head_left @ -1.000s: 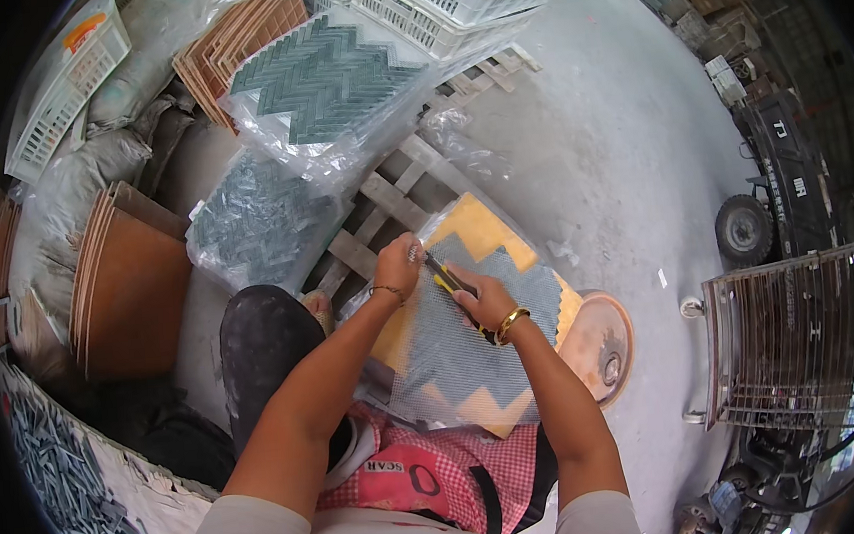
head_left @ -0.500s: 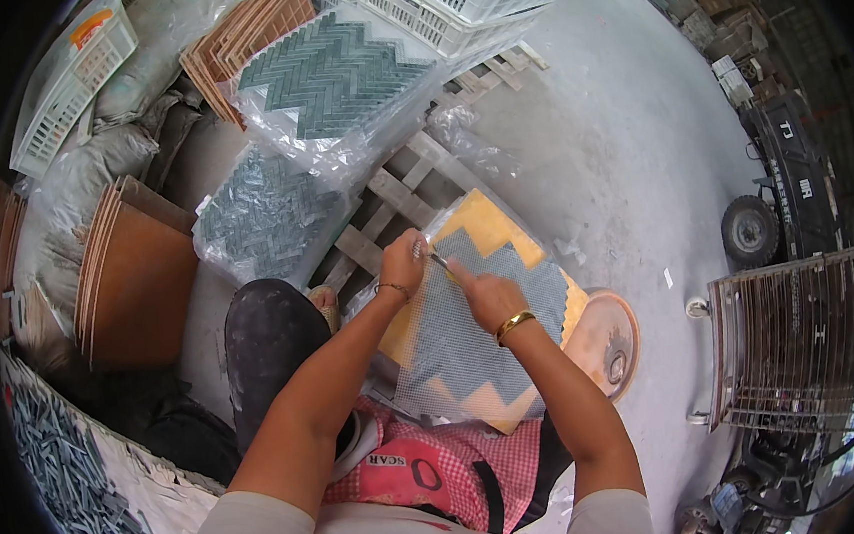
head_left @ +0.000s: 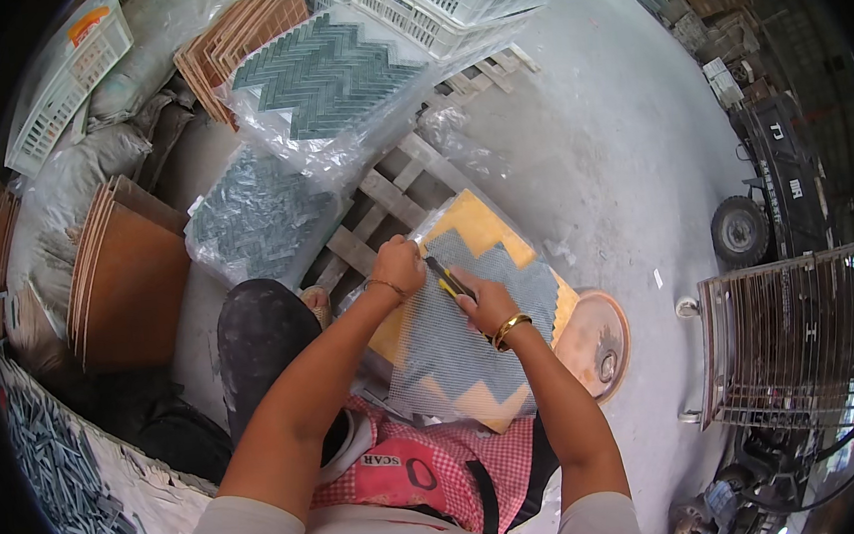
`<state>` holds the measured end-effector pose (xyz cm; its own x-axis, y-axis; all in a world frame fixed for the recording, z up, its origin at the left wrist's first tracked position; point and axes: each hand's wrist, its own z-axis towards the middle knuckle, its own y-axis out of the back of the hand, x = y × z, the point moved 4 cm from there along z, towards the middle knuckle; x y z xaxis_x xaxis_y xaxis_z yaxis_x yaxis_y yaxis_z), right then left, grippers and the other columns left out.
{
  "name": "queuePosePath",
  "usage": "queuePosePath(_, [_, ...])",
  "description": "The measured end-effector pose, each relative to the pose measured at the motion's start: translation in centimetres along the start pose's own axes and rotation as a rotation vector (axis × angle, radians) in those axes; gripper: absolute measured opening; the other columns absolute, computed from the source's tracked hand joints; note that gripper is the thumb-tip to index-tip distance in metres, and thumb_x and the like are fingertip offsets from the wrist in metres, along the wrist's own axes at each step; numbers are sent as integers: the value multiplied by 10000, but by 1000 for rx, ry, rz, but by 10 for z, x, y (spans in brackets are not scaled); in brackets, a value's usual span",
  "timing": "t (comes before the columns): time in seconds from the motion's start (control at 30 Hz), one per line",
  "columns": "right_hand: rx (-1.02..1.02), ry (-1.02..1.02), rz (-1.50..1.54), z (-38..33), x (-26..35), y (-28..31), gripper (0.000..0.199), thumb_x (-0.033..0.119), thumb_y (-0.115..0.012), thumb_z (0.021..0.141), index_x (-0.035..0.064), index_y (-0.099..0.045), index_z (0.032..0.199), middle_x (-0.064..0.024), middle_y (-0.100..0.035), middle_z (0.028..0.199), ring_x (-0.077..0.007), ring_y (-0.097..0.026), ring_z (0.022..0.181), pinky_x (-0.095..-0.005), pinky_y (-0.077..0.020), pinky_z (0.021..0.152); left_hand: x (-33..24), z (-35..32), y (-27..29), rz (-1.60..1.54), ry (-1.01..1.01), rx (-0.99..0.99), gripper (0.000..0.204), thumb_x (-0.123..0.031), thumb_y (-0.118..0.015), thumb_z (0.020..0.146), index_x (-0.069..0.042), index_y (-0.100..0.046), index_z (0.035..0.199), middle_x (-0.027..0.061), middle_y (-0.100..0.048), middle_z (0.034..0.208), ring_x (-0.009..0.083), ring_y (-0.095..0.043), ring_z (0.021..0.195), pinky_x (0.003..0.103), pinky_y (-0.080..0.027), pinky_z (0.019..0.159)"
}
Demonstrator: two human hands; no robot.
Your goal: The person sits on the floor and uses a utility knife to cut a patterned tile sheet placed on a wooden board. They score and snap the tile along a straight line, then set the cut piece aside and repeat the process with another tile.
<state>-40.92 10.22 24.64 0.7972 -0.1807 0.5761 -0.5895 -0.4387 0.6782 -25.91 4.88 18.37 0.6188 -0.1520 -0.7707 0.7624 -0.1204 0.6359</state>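
Observation:
A yellow-and-black utility knife (head_left: 445, 278) is in my right hand (head_left: 487, 305), its tip pointing up and left toward my other hand. My left hand (head_left: 402, 266) is closed at the upper left edge of a sheet of fine mesh (head_left: 434, 352), seemingly pinching it; the fingertips are partly hidden. Beneath the mesh lies a zigzag-edged panel of grey-green tile strips (head_left: 519, 285). Both rest on a yellow-orange board (head_left: 477, 221) in front of my lap.
Wrapped stacks of herringbone tile sheets (head_left: 332, 74) stand ahead on the left, by a wooden pallet (head_left: 391, 197). Brown boards (head_left: 127, 276) lean at left. White crates (head_left: 427, 16) sit at the back. A round pinkish stool-like disc (head_left: 579, 355) is right of the board. Loose tile strips (head_left: 63, 486) lie lower left.
My right hand has turned and shifted slightly down, so the yellow-and-black knife now shows clearly. My left hand stays at the mesh edge. The whole view has shifted slightly.

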Motion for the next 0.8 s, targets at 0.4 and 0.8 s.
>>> queuePosePath(0.4, [-15,-45,72,-5,24,-15,471,120,-520,823,90,-423,1282,-183,-615,778,-270,-609,615,-344,-487,644,19,0,-1,-87,-47,-112,36,-54,-589,709,-49,-555,718,140,-541,759,342,-539,718,413,-434,655])
queuePosePath(0.8, [-164,147,-242,0,16,-22,497,157,-525,826,135,-378,1301,-226,-604,797,-380,-581,707,-455,-468,657,19,-6,2,-177,-8,-130,39,-56,-584,709,-42,-558,735,152,-566,761,326,-563,708,378,-448,633])
